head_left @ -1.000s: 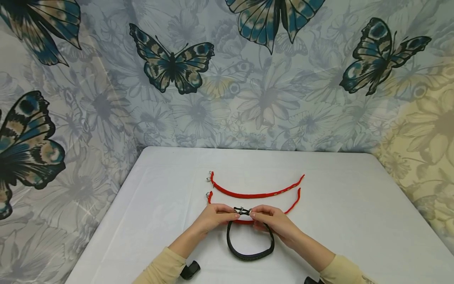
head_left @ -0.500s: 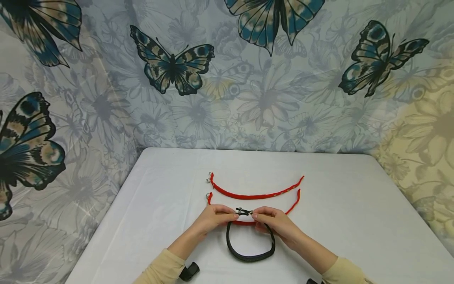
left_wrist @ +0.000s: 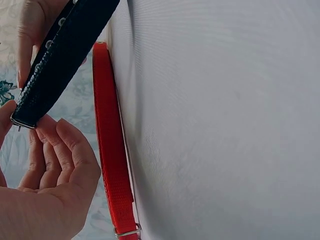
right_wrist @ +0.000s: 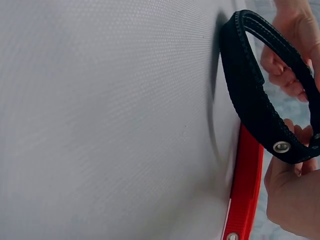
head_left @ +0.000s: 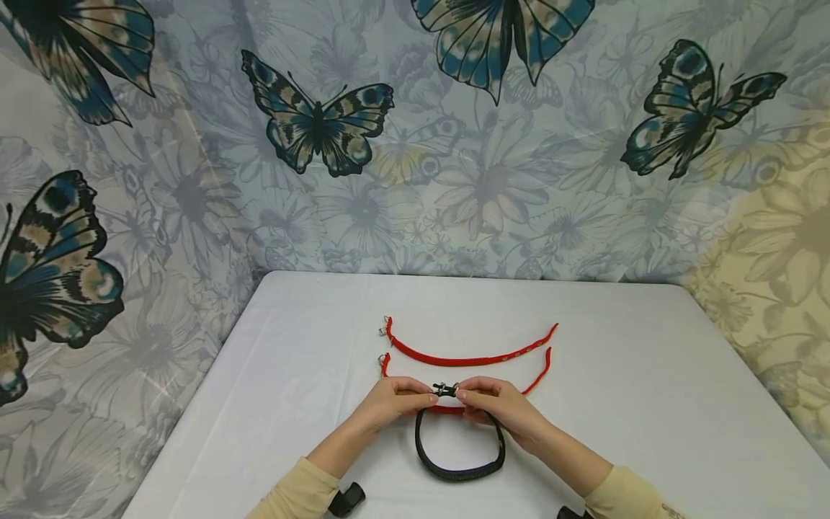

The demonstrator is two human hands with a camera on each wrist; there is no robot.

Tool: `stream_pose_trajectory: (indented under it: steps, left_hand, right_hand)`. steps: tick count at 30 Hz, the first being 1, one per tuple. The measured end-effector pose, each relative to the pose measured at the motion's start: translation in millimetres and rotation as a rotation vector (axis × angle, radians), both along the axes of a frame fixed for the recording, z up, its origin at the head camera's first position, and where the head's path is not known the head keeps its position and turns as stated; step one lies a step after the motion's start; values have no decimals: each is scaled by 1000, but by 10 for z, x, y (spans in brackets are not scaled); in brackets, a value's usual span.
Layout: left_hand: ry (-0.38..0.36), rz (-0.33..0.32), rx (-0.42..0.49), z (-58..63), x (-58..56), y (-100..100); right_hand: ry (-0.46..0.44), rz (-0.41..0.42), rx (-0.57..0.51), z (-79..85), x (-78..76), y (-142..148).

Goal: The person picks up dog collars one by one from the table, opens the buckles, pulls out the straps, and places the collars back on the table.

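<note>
A black collar [head_left: 460, 475] with metal eyelets hangs in a loop between both hands. Its metal buckle [left_wrist: 23, 123] shows in the left wrist view, at the fingertips of the left hand [head_left: 397, 398], which pinches this end. The right hand [head_left: 502, 405] pinches the other end of the strap, close beside the buckle. An eyelet [right_wrist: 281, 147] is visible near the right fingers in the right wrist view. How far the strap passes through the buckle cannot be made out. Behind the hands lies a red collar [head_left: 446, 409], partly covered by them.
Farther back, a second red collar [head_left: 454, 360] lies curved on the white table [head_left: 311, 310], its buckle [head_left: 384, 330] to the left. A patterned butterfly cloth [head_left: 493, 187] rises behind the table. A black device [head_left: 346, 499] sits by the left sleeve.
The right hand shifts slightly right, then back towards the left hand, so the fingertips are a little closer. Both hands keep their grip on the black collar; the red collars stay put.
</note>
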State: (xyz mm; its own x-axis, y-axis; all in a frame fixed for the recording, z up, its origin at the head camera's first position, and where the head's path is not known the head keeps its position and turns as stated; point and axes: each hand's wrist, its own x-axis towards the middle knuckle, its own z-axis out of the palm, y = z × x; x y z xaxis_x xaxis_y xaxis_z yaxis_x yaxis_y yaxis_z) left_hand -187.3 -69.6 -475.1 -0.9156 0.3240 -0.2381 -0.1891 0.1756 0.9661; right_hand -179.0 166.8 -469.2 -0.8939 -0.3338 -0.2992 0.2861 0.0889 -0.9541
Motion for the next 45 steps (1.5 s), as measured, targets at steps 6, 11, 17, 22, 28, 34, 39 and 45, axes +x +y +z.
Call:
stream_pose_trajectory:
  steps: [6,11,17,22,28,34,39,45]
  left_hand:
    - [12,-8,20,-30,-4,-15]
    - [11,6,34,-38,5,-23]
    - [-1,47,43,-69,7,-54]
    - [-9,69,41,-89,19,-111]
    - [-12,75,52,-117,20,-184]
    - [-10,86,59,-119,34,-290]
    - [70,68,-36,-75,58,-424]
    - [215,73,-284,42,111,-546]
  right_hand:
    - [-12,-11,13,8,17,36]
    - [-19,-1,8,30,30,62]
    - [-26,-26,37,36,37,122]
    - [-42,-61,58,29,54,189]
    - [-20,-67,60,61,68,303]
    - [40,-110,174,96,92,509]
    - [81,-149,236,103,147,761]
    - [74,-172,343,65,234,1046]
